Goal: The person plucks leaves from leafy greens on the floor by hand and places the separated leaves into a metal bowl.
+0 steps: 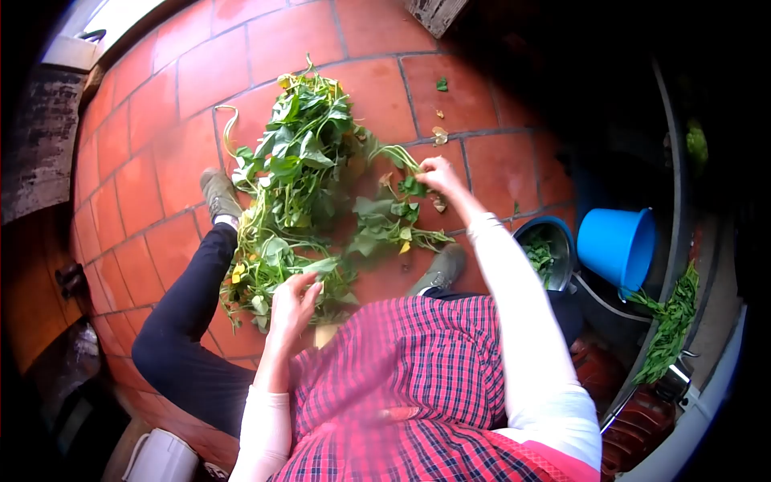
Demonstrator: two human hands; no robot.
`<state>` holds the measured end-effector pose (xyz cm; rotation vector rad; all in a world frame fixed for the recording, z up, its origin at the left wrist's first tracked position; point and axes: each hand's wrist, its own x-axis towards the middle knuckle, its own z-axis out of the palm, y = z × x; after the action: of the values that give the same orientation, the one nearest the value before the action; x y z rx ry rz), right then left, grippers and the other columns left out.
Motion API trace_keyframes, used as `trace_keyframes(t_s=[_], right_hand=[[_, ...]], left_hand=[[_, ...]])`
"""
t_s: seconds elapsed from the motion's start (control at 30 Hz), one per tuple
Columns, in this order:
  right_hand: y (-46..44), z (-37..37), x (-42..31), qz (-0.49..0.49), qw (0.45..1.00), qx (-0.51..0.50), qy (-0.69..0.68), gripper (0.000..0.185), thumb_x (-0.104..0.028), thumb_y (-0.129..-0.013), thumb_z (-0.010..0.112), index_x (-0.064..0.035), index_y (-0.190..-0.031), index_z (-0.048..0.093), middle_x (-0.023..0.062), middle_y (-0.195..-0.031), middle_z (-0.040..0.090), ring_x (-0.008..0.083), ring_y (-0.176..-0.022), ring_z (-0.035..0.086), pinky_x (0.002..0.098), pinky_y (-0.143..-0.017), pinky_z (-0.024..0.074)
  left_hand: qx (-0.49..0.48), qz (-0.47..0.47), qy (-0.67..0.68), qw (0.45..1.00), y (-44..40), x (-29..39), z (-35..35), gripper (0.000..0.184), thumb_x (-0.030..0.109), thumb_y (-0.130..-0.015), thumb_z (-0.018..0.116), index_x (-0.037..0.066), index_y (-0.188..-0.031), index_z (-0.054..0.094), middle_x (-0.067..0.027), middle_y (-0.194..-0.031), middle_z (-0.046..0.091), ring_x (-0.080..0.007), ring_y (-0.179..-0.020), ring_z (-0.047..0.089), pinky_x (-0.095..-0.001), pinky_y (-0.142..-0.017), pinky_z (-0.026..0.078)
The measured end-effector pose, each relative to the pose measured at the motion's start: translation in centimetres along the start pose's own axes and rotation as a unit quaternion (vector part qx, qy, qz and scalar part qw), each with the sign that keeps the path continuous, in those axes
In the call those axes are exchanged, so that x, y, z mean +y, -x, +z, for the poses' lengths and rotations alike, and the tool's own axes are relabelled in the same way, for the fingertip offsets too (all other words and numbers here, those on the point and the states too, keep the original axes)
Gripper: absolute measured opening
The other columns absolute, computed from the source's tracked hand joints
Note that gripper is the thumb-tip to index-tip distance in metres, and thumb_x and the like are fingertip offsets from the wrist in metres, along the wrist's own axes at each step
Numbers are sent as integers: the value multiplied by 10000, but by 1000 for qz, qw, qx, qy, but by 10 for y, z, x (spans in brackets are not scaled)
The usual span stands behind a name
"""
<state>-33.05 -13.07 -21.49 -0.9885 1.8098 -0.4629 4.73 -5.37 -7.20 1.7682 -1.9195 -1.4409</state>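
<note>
A long heap of leafy green vines (293, 161), with a few yellow leaves, lies on the floor between my legs. My right hand (439, 178) is closed on the stem ends of a small bunch of leafy stems (393, 154), just right of the heap. Below that hand, a smaller group of leafy stems (389, 221) lies apart, near my right shoe. My left hand (294, 305) is at the heap's near end, its fingers slightly apart and nothing plainly held. A leaf lies close beyond its fingertips.
Red tiles (193, 153) cover the floor, with leaf scraps (439, 135) at the upper right. To my right are a metal pot (550, 249) with greens inside, a blue bucket (617, 249) and another bunch of greens (673, 325). A white container (165, 458) stands at the lower left.
</note>
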Motion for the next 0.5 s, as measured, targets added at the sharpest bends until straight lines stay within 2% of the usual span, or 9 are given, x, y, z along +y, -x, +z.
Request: trace_keyframes(t_s=[0.03,0.1,0.13,0.2,0.23,0.3,0.37,0.4,0.5], right_hand=[[13,-20,-19,-13,999,-47,-17,93,-109,-750,648,-23,-767,620,25,-676,605,100,-577,564,241,-535,461],[62,-50,-72,34,986,-145,-72,88,-108,-789,620,-20,-801,616,13,-688,599,82,-597,560,230,-542,458],[83,-53,-82,10,984,-160,-76,90,-109,-799,616,-20,-812,614,13,-700,600,78,-610,561,226,-554,460],[124,-48,-96,-10,968,-203,-149,98,-108,-815,610,-13,-837,618,9,-730,608,74,-643,566,218,-588,460],[149,-44,-110,-12,963,-211,-169,115,-113,-819,613,-5,-859,621,13,-745,614,78,-651,570,218,-600,462],[191,-29,-124,-9,942,-228,-248,138,-129,-826,616,0,-876,623,20,-753,618,91,-652,585,221,-596,479],[236,-16,-146,62,918,-235,-312,174,-168,-831,585,-4,-850,641,2,-731,600,67,-618,528,209,-557,414],[240,-8,-134,31,918,-248,-308,169,-151,-847,564,-3,-863,644,-1,-727,604,63,-607,533,207,-547,422],[261,2,-127,23,907,-255,-334,183,-163,-842,579,-3,-898,649,19,-772,633,73,-651,561,213,-580,444]], left_hand=[[-14,9,79,997,-4,9,2,259,174,-850,581,-8,-1032,613,-64,-827,643,-115,-677,585,-248,-629,468],[-53,53,155,985,-15,34,3,245,167,-873,556,-7,-1031,621,-30,-819,628,-71,-685,553,-215,-608,448],[-74,66,169,981,-21,51,4,256,190,-876,555,-4,-1027,628,-35,-832,632,-75,-686,558,-212,-600,441],[-133,23,256,957,-27,76,15,296,218,-875,565,-6,-1062,612,-23,-869,637,-65,-787,553,-210,-709,435],[-183,-29,401,897,-25,93,20,365,228,-875,569,-29,-1134,555,-39,-925,636,-80,-854,553,-225,-771,432],[-193,-41,508,838,-28,98,42,407,222,-875,571,-43,-1177,503,-64,-976,627,-111,-865,571,-245,-790,447],[-187,-54,652,733,-18,118,42,394,198,-866,579,-25,-1180,495,-74,-1001,617,-127,-859,577,-253,-790,458],[-177,-36,625,759,-21,105,46,334,169,-851,594,-9,-1127,532,-69,-960,615,-129,-848,579,-260,-796,464],[-164,-39,615,770,0,103,35,245,139,-823,624,32,-1039,577,-25,-866,604,-110,-793,575,-237,-696,457]])
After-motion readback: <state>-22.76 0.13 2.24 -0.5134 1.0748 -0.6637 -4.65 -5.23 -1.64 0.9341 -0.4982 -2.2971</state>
